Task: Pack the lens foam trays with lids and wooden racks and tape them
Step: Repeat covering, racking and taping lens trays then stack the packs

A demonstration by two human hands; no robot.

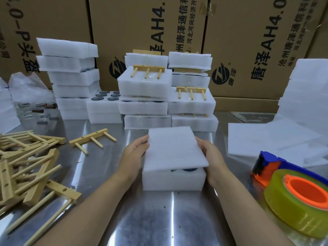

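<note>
Left hand (pixel 136 153) and right hand (pixel 209 153) grip opposite edges of foam lid (pixel 174 146), tilted over lens foam tray (pixel 173 180) mid-worktop (pixel 159 219); tape dispenser (pixel 291 185) right, wooden racks (pixel 26 167) left.

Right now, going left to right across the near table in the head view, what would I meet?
wooden rack pile → single wooden rack → left hand → foam lid → right hand → tape dispenser

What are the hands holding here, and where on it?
Both hands hold the foam lid by its side edges: left hand on the left edge, right hand on the right, above the foam tray.
</note>
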